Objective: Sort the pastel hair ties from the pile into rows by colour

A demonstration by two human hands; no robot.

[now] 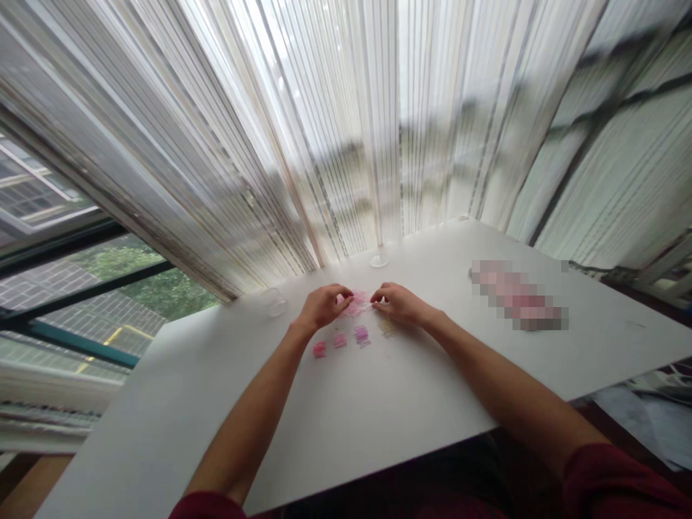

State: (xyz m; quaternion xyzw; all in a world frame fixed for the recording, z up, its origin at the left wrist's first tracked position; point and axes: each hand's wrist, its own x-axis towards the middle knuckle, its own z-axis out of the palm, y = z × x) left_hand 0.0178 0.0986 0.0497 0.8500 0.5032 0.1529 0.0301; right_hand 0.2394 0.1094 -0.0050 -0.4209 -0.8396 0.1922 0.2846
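Note:
On the white table, a loose heap of thin pink pieces lies between my two hands. My left hand is at the heap's left edge, thumb and fingertips pinched together. At its right edge my right hand also has thumb and fingers drawn together. Anything in either pinch is too small to make out. Nearer to me a row of small sorted piles runs across: red, pink, purple and pale yellow, the last just below my right hand. Blur hides what kind of pieces they are.
A clear round dish stands at the table's back edge. More clear containers sit to the left. A pixelated pinkish object lies on the right. Striped curtains hang behind the table.

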